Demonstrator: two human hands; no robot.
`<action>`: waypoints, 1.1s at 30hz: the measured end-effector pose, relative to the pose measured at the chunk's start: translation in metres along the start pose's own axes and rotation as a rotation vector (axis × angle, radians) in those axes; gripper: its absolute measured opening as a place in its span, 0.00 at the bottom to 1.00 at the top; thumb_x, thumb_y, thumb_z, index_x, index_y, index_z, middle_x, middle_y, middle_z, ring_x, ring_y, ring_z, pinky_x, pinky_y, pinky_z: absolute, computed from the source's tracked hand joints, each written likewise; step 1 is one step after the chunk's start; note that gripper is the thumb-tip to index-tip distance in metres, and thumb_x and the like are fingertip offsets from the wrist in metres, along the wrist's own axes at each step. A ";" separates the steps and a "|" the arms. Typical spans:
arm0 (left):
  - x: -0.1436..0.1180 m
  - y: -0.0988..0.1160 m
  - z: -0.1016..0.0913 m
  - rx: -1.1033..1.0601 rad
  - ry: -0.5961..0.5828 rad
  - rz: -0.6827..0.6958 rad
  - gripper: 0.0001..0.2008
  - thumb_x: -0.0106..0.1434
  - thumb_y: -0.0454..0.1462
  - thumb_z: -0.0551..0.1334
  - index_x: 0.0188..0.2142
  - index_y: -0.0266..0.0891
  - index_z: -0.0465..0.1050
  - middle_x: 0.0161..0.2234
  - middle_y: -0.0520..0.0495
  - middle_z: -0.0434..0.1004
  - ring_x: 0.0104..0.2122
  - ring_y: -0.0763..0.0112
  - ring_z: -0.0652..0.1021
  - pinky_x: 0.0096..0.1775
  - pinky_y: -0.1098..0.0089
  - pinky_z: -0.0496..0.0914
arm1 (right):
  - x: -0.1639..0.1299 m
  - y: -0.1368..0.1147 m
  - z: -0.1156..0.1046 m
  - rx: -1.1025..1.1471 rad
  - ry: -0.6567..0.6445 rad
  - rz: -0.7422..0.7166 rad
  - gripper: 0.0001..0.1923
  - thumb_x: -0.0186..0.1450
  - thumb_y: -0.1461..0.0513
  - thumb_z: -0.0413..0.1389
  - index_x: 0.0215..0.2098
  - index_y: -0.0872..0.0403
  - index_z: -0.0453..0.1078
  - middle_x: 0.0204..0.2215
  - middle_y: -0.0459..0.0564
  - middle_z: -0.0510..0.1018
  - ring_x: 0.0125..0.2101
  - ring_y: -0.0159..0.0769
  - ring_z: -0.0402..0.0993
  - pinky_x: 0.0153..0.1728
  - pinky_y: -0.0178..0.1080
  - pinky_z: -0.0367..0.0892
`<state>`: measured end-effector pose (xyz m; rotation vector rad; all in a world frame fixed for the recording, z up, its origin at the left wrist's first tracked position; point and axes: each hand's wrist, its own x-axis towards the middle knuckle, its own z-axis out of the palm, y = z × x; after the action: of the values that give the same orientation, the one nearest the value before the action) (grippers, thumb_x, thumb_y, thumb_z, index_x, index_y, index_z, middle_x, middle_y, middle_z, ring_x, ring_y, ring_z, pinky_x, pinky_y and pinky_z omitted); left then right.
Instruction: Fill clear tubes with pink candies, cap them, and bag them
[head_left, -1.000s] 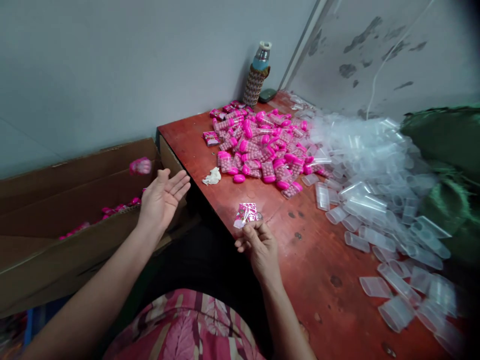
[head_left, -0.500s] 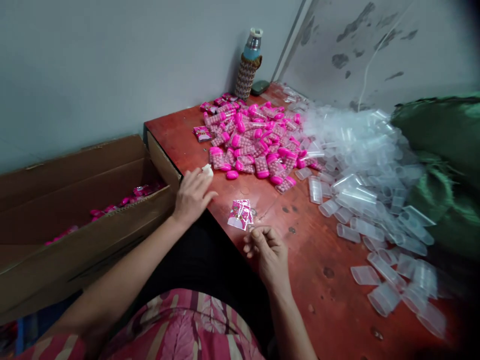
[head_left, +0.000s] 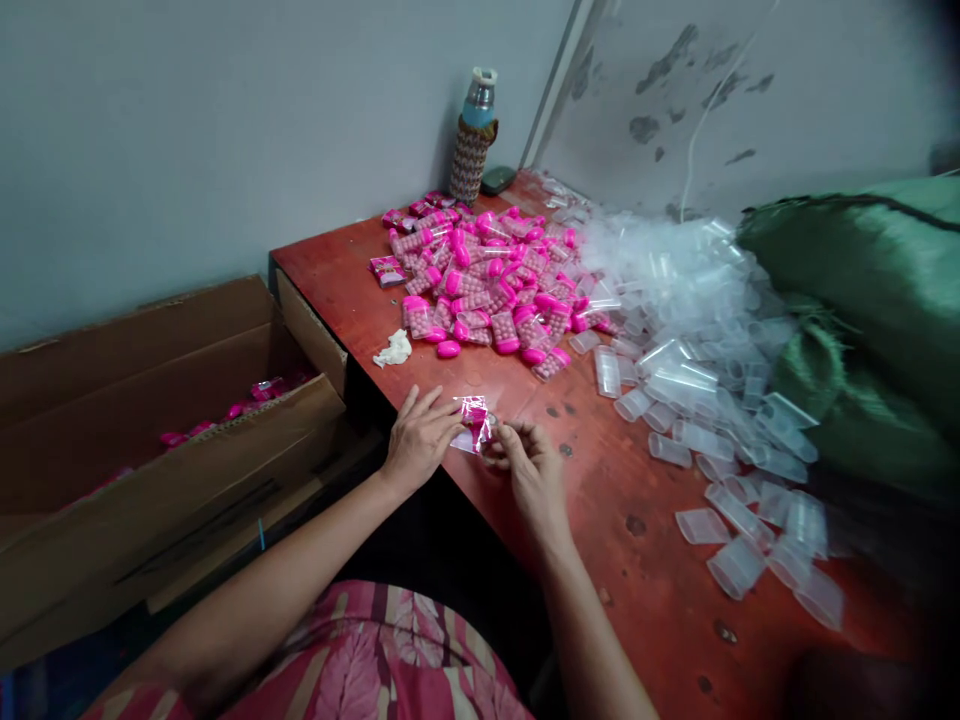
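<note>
A small stack of pink-and-white printed labels [head_left: 472, 424] lies near the table's front edge. My left hand [head_left: 421, 440] reaches it from the left, fingers stretched out, with the fingertips on the labels' left side. At their right edge is my right hand [head_left: 534, 470], thumb and fingers pinched together; whatever is between them is too small to make out. Behind both hands spreads a heap of clear containers [head_left: 504, 322] with bright pink caps and small pink balls inside. A crumpled white wad [head_left: 393, 348] rests on the table left of the heap.
Many empty clear plastic tubes [head_left: 697, 385] cover the table's right side, beside a green sack [head_left: 855, 290]. A cardboard box [head_left: 150, 490] with pink packs stands at the left. At the back are a bottle in a knitted cover [head_left: 471, 160] and a dark flat object [head_left: 498, 180].
My left hand has left the white wad and come right and nearer to the labels. My right hand stays pinched beside them. The view has shifted slightly.
</note>
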<state>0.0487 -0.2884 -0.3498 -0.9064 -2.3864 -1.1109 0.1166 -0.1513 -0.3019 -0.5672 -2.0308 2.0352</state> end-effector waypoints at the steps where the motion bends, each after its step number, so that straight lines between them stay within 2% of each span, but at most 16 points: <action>1: -0.001 0.004 0.000 -0.041 0.019 0.005 0.11 0.60 0.35 0.56 0.42 0.43 0.72 0.44 0.49 0.74 0.52 0.61 0.65 0.55 0.49 0.52 | 0.002 0.000 0.003 0.018 0.016 -0.010 0.14 0.55 0.56 0.57 0.36 0.54 0.63 0.28 0.46 0.73 0.25 0.29 0.69 0.25 0.31 0.65; 4: -0.003 0.018 -0.005 -0.220 0.039 -0.035 0.13 0.59 0.35 0.57 0.44 0.44 0.71 0.46 0.48 0.72 0.53 0.62 0.64 0.55 0.53 0.55 | 0.008 -0.002 0.010 0.095 -0.004 -0.021 0.17 0.54 0.58 0.58 0.40 0.52 0.61 0.28 0.44 0.71 0.25 0.28 0.69 0.24 0.31 0.64; 6: -0.002 0.026 -0.012 -0.408 0.023 -0.197 0.17 0.58 0.37 0.58 0.48 0.43 0.67 0.48 0.46 0.70 0.51 0.61 0.67 0.53 0.56 0.59 | 0.011 -0.006 0.011 0.142 -0.029 -0.026 0.17 0.55 0.59 0.57 0.41 0.52 0.60 0.24 0.41 0.69 0.21 0.26 0.66 0.20 0.29 0.62; 8: 0.001 0.029 -0.019 -0.648 -0.046 -0.437 0.22 0.56 0.41 0.59 0.50 0.39 0.65 0.47 0.43 0.71 0.46 0.59 0.71 0.48 0.59 0.65 | 0.014 -0.010 0.009 0.154 -0.065 -0.025 0.17 0.54 0.59 0.58 0.41 0.52 0.60 0.21 0.39 0.67 0.17 0.25 0.63 0.17 0.28 0.59; 10: 0.005 0.030 -0.023 -0.895 -0.177 -0.622 0.21 0.55 0.43 0.60 0.47 0.36 0.68 0.41 0.43 0.75 0.40 0.59 0.75 0.43 0.60 0.69 | 0.016 -0.014 0.008 0.118 -0.135 -0.007 0.18 0.53 0.60 0.59 0.40 0.52 0.60 0.18 0.38 0.66 0.15 0.24 0.61 0.15 0.28 0.56; 12: 0.008 0.030 -0.025 -1.101 -0.304 -0.717 0.17 0.54 0.44 0.60 0.39 0.33 0.74 0.34 0.44 0.77 0.36 0.60 0.76 0.42 0.61 0.70 | 0.018 -0.016 0.006 0.050 -0.206 0.018 0.19 0.52 0.59 0.60 0.39 0.53 0.61 0.17 0.37 0.65 0.14 0.24 0.59 0.15 0.28 0.56; 14: 0.010 0.029 -0.024 -1.227 -0.333 -0.798 0.14 0.53 0.42 0.62 0.33 0.32 0.76 0.31 0.45 0.77 0.33 0.63 0.77 0.41 0.62 0.70 | 0.024 -0.019 0.001 -0.053 -0.256 0.030 0.17 0.52 0.57 0.59 0.38 0.54 0.62 0.18 0.39 0.67 0.15 0.25 0.61 0.16 0.29 0.57; 16: 0.010 0.029 -0.024 -1.270 -0.286 -0.886 0.13 0.50 0.41 0.64 0.29 0.32 0.76 0.28 0.44 0.77 0.31 0.65 0.77 0.39 0.65 0.71 | 0.037 -0.022 -0.008 -0.251 -0.200 -0.018 0.15 0.54 0.53 0.56 0.34 0.55 0.65 0.20 0.43 0.70 0.18 0.29 0.65 0.19 0.31 0.59; 18: 0.011 0.028 -0.023 -1.274 -0.242 -0.953 0.12 0.49 0.40 0.65 0.27 0.31 0.76 0.27 0.43 0.77 0.29 0.68 0.76 0.36 0.68 0.72 | 0.058 -0.027 -0.021 -0.561 0.023 -0.117 0.17 0.56 0.50 0.52 0.33 0.56 0.66 0.24 0.49 0.73 0.24 0.35 0.69 0.26 0.35 0.62; 20: 0.012 0.029 -0.023 -1.282 -0.207 -1.003 0.11 0.48 0.39 0.66 0.27 0.31 0.76 0.26 0.43 0.77 0.28 0.70 0.76 0.33 0.71 0.72 | 0.084 -0.032 -0.033 -0.875 0.288 -0.173 0.22 0.57 0.48 0.49 0.36 0.58 0.66 0.29 0.55 0.74 0.32 0.42 0.70 0.33 0.40 0.62; 22: 0.013 0.029 -0.024 -1.294 -0.163 -1.051 0.10 0.47 0.38 0.67 0.26 0.31 0.76 0.25 0.44 0.76 0.26 0.71 0.75 0.31 0.73 0.72 | 0.109 -0.036 -0.041 -1.071 0.399 -0.125 0.27 0.56 0.47 0.49 0.41 0.61 0.65 0.35 0.61 0.73 0.38 0.48 0.69 0.36 0.43 0.61; 26: 0.014 0.027 -0.027 -1.318 -0.087 -1.126 0.10 0.45 0.37 0.68 0.23 0.30 0.74 0.23 0.45 0.76 0.24 0.73 0.75 0.29 0.73 0.71 | 0.139 -0.036 -0.049 -1.169 0.319 -0.010 0.29 0.53 0.47 0.52 0.42 0.61 0.65 0.38 0.64 0.72 0.40 0.49 0.69 0.35 0.42 0.62; 29: 0.014 0.023 -0.028 -1.369 -0.030 -1.168 0.09 0.45 0.36 0.68 0.22 0.30 0.72 0.23 0.46 0.75 0.24 0.74 0.75 0.28 0.74 0.71 | 0.138 -0.033 -0.058 -1.185 0.291 -0.011 0.24 0.52 0.51 0.55 0.39 0.61 0.67 0.35 0.62 0.74 0.37 0.49 0.70 0.34 0.43 0.63; 31: 0.015 0.021 -0.028 -1.430 0.023 -1.208 0.08 0.46 0.35 0.68 0.23 0.30 0.72 0.22 0.47 0.75 0.23 0.74 0.75 0.28 0.74 0.72 | 0.125 -0.032 -0.065 -1.072 0.238 -0.003 0.20 0.51 0.54 0.57 0.35 0.60 0.69 0.29 0.58 0.75 0.32 0.46 0.72 0.31 0.42 0.64; 33: 0.016 0.021 -0.026 -1.507 0.095 -1.246 0.07 0.48 0.34 0.66 0.24 0.31 0.71 0.22 0.48 0.74 0.23 0.75 0.75 0.27 0.74 0.72 | 0.103 -0.030 -0.067 -0.796 0.147 0.010 0.18 0.52 0.54 0.57 0.34 0.59 0.68 0.24 0.53 0.75 0.25 0.40 0.71 0.25 0.38 0.64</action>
<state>0.0523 -0.2916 -0.3127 0.6524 -1.4749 -3.3380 0.0471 -0.0475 -0.2832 -0.8137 -2.6882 1.0686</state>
